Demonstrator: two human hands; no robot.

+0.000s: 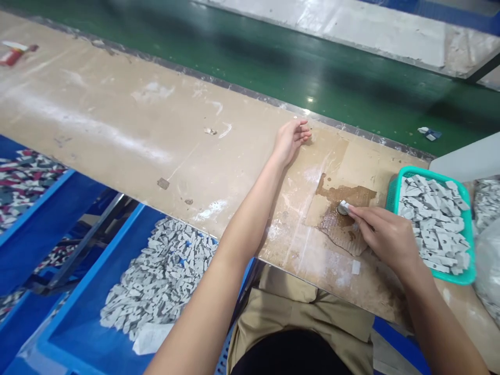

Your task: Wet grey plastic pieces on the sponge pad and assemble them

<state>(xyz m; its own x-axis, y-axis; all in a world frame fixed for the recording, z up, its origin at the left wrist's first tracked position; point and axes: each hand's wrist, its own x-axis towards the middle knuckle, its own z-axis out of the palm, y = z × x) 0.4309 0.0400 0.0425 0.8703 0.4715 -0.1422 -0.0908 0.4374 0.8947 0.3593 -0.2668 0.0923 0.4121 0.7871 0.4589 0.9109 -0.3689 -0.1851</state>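
Observation:
My right hand [385, 234] pinches a small grey-white piece [343, 208] and presses it onto a worn brown patch [344, 224] of the workbench. My left hand [291, 139] lies stretched out near the bench's far edge, fingers loosely curled, holding nothing. A green basket [394, 190] filled with several grey pieces [433, 221] stands just right of my right hand.
A blue bin [78, 312] below the bench's near edge holds a heap of grey pieces [164, 276]. Another blue bin [35, 203] at the left holds mixed coloured parts. A green conveyor belt [273, 62] runs beyond the bench. A red and white object [13, 52] lies at far left.

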